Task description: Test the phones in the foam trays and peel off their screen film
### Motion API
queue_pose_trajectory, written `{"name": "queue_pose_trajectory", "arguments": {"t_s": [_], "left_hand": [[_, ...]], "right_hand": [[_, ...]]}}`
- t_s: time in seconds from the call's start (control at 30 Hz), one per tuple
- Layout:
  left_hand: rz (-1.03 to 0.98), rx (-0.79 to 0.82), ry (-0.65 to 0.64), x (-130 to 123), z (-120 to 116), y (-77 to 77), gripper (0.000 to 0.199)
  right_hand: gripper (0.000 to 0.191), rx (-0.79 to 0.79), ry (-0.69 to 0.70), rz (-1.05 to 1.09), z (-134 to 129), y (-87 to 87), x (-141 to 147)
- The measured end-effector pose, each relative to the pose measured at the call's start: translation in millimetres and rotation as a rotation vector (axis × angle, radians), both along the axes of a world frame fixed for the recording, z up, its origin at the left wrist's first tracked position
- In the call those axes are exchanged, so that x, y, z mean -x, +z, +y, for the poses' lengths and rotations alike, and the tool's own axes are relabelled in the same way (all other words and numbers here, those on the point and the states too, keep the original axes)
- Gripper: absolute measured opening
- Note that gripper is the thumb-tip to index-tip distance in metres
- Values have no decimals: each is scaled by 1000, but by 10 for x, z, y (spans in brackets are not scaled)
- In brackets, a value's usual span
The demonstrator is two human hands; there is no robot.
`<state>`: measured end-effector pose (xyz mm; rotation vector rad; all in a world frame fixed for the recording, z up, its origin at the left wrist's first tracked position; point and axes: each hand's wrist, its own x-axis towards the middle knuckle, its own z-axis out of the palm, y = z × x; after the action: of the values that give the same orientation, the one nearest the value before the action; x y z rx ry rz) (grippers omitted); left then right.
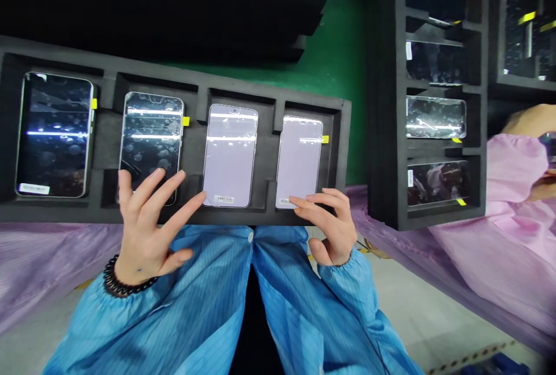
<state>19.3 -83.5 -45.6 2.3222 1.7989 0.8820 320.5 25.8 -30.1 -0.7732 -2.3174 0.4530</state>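
A black foam tray [271,160] holds phones in separate compartments. At the far left lies a dark-screened phone [54,137]. Beside it, my left hand [150,218] spreads its fingers over the lower end of a second dark-screened phone [152,131], with the index fingertip at the corner of a lit, pale-screened phone [230,155]. My right hand [330,221] is open, fingertips on the lower end of another lit phone [299,160]. Small white labels show on the lit phones. Yellow tabs stick out from several phones.
Another black tray [402,149] with phones stands at the right, near a person's pink sleeve [516,166]. Further right is one more tray [499,27]. A large black foam block [174,4] lies behind, on the green surface [339,62].
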Motion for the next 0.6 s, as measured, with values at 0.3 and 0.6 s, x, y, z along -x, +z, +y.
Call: {"name": "queue_pose_trajectory", "arguments": {"t_s": [0.3, 0.6], "left_hand": [[-147, 97, 26, -341, 367, 235, 54], [-12, 73, -293, -997, 787, -298, 73]], "right_hand": [[23, 159, -298, -26, 411, 182, -105], [18, 111, -603, -460, 880, 78, 252]]}}
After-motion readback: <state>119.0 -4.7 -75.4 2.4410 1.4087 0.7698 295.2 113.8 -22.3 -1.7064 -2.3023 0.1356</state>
